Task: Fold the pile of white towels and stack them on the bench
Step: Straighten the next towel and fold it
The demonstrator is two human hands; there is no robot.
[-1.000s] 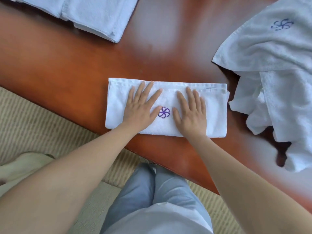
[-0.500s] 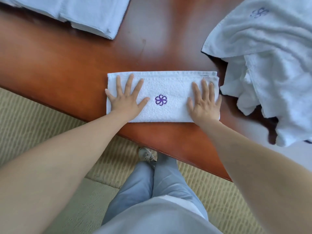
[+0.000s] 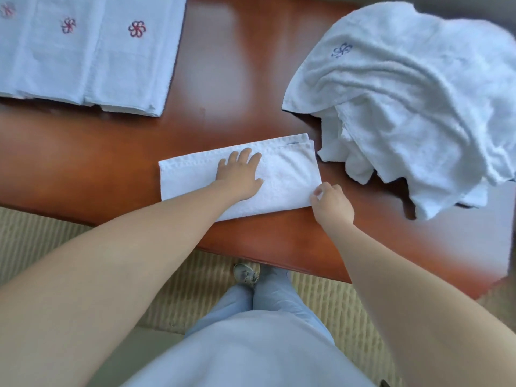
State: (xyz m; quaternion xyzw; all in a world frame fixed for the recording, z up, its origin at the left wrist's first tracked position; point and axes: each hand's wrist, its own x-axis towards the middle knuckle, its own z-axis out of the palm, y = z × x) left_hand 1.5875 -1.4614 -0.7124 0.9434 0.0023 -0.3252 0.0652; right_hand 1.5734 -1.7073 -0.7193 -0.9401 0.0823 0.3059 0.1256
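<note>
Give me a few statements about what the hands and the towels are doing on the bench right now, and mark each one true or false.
1. The left hand lies flat on the folded towel. True.
2. The right hand rests flat in the middle of the folded towel. False: it pinches the towel's near right corner.
3. The unfolded pile of towels lies to the right of the folded towel. True.
4. The finished stack of towels sits at the far left of the bench. True.
5. The folded towel lies on top of the finished stack. False: it lies apart from it, on bare wood near the front edge.
</note>
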